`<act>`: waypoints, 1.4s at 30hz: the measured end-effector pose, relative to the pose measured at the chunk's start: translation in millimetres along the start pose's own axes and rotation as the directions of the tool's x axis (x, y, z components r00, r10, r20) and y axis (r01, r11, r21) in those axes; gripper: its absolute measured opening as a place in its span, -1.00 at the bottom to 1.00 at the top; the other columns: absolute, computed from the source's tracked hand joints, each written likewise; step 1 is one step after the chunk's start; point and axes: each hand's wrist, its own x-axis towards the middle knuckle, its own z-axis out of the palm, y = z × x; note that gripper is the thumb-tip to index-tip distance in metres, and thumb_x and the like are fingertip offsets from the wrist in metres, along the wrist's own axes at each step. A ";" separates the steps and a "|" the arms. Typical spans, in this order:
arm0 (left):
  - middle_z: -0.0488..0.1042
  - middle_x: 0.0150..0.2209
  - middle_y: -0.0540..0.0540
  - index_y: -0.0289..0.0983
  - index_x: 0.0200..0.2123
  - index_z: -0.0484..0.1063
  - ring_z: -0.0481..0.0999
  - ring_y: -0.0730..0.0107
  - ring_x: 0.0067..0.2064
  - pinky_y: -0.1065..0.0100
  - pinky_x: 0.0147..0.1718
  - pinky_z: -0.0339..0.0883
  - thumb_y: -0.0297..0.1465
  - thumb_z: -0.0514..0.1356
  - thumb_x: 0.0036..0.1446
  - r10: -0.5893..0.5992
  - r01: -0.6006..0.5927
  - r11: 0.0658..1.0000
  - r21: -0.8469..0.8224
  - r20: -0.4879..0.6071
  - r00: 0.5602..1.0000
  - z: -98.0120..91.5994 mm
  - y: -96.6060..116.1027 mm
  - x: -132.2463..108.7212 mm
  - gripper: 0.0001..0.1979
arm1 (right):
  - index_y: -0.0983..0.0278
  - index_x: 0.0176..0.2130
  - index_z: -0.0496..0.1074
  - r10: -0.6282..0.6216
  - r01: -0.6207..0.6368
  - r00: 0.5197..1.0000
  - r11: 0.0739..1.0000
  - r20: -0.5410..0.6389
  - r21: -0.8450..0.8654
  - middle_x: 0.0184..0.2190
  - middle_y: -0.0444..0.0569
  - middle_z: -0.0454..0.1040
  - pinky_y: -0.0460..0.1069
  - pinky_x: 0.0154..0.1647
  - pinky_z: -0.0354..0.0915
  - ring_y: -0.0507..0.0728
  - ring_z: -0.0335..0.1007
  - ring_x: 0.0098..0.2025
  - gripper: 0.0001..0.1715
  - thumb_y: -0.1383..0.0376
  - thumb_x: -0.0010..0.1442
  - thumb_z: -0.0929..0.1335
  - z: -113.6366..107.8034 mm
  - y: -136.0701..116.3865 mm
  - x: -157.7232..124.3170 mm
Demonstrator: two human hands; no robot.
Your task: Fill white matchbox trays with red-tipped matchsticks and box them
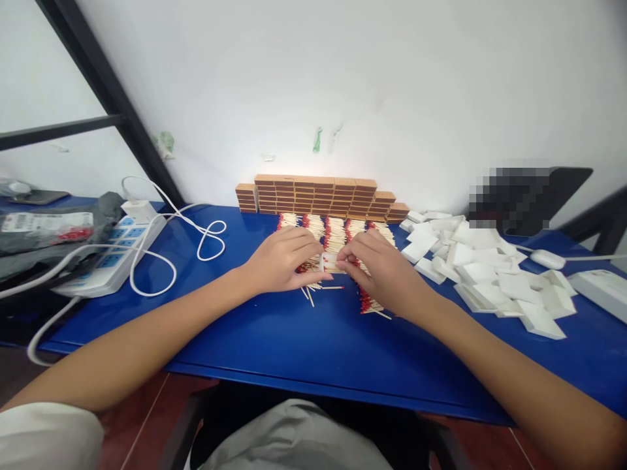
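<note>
A small white matchbox tray (pixel 329 262) with matches in it sits between my hands, low over the blue table. My left hand (pixel 287 260) is closed around its left end, the thumb stretched along the near side. At the right end, the bent fingers and thumb of my right hand (pixel 379 266) are closed on the tray; what lies beneath the fingertips is partly hidden. Rows of red-tipped matches (pixel 335 232) lie behind and under both hands. A few loose matches (pixel 309 295) are scattered just in front of the tray.
Stacked brown matchboxes (pixel 316 194) line the wall behind the matches. White empty trays (pixel 490 267) are heaped to the right, near a dark tablet-like object (pixel 563 189). A power strip (pixel 117 251) and looping white cables (pixel 211 238) lie left. The blue table's front edge (pixel 318 386) is near me.
</note>
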 end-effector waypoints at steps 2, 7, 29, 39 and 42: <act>0.66 -0.19 -0.22 -0.27 -0.09 0.52 0.67 0.11 -0.10 0.11 -0.10 0.56 -0.07 0.33 0.27 0.005 -0.005 1.000 0.000 -0.006 1.000 0.2 -0.2 -0.2 -0.62 | 0.20 -0.19 0.40 0.007 -0.007 1.000 1.000 -0.003 0.014 -0.28 0.04 0.48 0.14 -0.14 0.27 0.25 0.31 -0.19 -0.89 0.36 0.44 0.30 -0.5 0.3 -0.1; 0.66 -0.16 -0.23 -0.27 -0.09 0.52 0.67 0.11 -0.09 0.11 -0.09 0.57 -0.06 0.33 0.27 0.005 -0.005 1.000 -0.007 -0.021 1.000 0.6 -0.7 0.4 -0.61 | 0.20 -0.19 0.38 0.015 -0.014 1.000 0.999 -0.022 0.047 -0.26 0.03 0.47 0.14 -0.14 0.26 0.23 0.31 -0.19 -0.89 0.36 0.45 0.31 1.0 -0.8 -0.3; 0.67 -0.09 -0.28 -0.40 0.00 0.52 0.66 -0.01 -0.02 0.02 -0.03 0.57 -0.23 0.46 0.17 -0.012 0.011 0.984 0.177 0.007 1.000 -20.4 -15.8 -4.9 -0.55 | 0.23 -0.12 0.49 0.071 -0.068 0.997 0.996 -0.040 0.055 -0.26 0.03 0.49 0.15 -0.13 0.31 0.19 0.36 -0.19 -0.91 0.40 0.38 0.41 -5.6 3.4 -5.4; 0.68 -0.05 -0.23 -0.35 -0.01 0.54 0.66 -0.04 0.01 0.01 -0.03 0.58 -0.21 0.43 0.20 -0.047 0.034 0.973 0.230 0.051 0.998 -23.1 -24.6 -11.6 -0.59 | 0.22 -0.11 0.52 0.151 -0.162 0.970 0.986 0.192 0.044 -0.18 0.06 0.48 0.17 -0.06 0.31 0.23 0.36 -0.09 -0.90 0.38 0.40 0.38 0.2 14.8 -14.6; 0.67 -0.06 -0.22 -0.34 -0.01 0.53 0.66 -0.03 0.00 0.01 -0.04 0.58 -0.17 0.40 0.24 -0.024 0.018 0.973 0.231 0.024 0.999 -23.7 -20.6 -9.7 -0.60 | 0.23 -0.18 0.51 0.129 -0.143 0.969 0.988 0.212 0.054 -0.23 0.05 0.47 0.14 -0.08 0.31 0.21 0.34 -0.14 -0.90 0.38 0.41 0.36 -1.2 14.4 -13.3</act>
